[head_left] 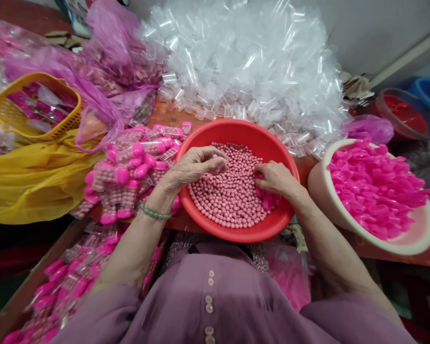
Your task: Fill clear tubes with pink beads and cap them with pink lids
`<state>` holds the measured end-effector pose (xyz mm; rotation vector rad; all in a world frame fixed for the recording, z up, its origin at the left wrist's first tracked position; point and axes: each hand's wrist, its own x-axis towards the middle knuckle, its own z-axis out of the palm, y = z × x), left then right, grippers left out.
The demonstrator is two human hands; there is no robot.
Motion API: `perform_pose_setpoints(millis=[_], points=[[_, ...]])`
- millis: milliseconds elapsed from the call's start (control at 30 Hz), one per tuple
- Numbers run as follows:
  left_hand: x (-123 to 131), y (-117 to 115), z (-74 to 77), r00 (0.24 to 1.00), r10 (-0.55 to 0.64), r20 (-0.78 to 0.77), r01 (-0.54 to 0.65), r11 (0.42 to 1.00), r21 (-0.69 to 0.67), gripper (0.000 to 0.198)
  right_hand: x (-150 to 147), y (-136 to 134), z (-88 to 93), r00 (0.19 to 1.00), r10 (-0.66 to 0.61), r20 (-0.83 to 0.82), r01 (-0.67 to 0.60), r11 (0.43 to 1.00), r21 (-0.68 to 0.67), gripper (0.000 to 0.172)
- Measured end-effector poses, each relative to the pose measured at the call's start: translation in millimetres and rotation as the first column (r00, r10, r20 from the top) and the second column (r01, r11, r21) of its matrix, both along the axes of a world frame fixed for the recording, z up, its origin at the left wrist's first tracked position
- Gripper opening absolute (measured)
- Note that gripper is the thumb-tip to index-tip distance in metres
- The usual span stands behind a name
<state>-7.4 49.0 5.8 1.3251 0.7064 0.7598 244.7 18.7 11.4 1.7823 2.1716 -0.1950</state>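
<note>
Beads (232,200) everywhere, small pink ones, filling a red basin (236,131) at the near edge of the worktop (165,114), right in front of the person. Both hands are in it. The left hand (195,167) has its grip pinched together over the beads, fingertips closed on something small, and I honestly can't tell what. The right hand (277,179) is curled down onto the beads over a few pink caps (267,199); whether its grip is clamped on them doesn't show.

Progress-wise, I'd say well underway but nowhere near finished. A decent pile of filled, capped tubes (129,167) sits just left of the basin, with more below the left edge (68,282). Against that, the heap of empty clear tubes (243,62) along the far edge is huge, and the cream bowl (318,191) on the right is full of loose caps (376,186).
</note>
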Motion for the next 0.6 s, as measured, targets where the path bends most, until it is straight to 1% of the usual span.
perform_pose_setpoints(millis=[33,100,167,233,300,400,467,500,533,567,600], points=[[0.3,0.0,0.0,1.0,0.018,0.009,-0.018,1.0,-0.008,0.036,0.9,-1.9,-0.4,0.999,-0.021,-0.036,0.022,1.0,0.013,0.028],[0.5,0.2,-0.3,0.999,0.038,0.027,-0.037,0.999,-0.02,0.038,3.7,-5.9,0.2,0.984,-0.055,-0.169,0.064,0.997,0.048,0.027],[0.3,0.6,-0.9,0.998,0.045,0.048,-0.044,0.999,-0.019,0.039,7.3,-10.3,2.1,0.927,-0.057,-0.371,0.101,0.99,0.102,0.022],[-0.1,0.9,-1.6,0.997,0.043,0.065,-0.042,0.999,-0.008,0.038,10.5,-14.7,3.8,0.809,-0.033,-0.587,0.152,0.976,0.155,0.016],[-0.5,0.7,-2.0,0.997,0.037,0.063,-0.037,0.999,0.002,0.036,12.4,-18.9,4.0,0.648,-0.033,-0.761,0.222,0.964,0.146,0.019],[-0.4,1.1,-2.4,0.998,0.033,0.05,-0.033,0.999,-0.009,0.033,13.0,-22.9,1.5,0.386,-0.086,-0.919,0.31,0.95,0.042,0.029],[-0.3,2.7,-3.4,0.998,0.042,0.052,-0.04,0.999,-0.036,0.033,12.7,-23.8,-0.3,0.248,-0.128,-0.96,0.34,0.94,-0.037,0.034],[-0.4,3.7,-4.1,0.997,0.05,0.059,-0.047,0.998,-0.045,0.033,12.2,-24.0,-0.6,0.204,-0.147,-0.968,0.343,0.937,-0.07,0.035],[-0.7,4.2,-4.8,0.996,0.057,0.068,-0.054,0.997,-0.048,0.033,11.3,-24.4,-0.3,0.18,-0.163,-0.97,0.337,0.937,-0.095,0.037],[-1.1,4.2,-5.4,0.995,0.061,0.076,-0.057,0.997,-0.047,0.032,10.1,-25.1,0.7,0.176,-0.175,-0.969,0.33,0.938,-0.109,0.039],[-1.4,3.6,-5.8,0.995,0.063,0.083,-0.06,0.997,-0.044,0.032,8.6,-25.8,2.4,0.193,-0.184,-0.964,0.321,0.94,-0.115,0.041]])
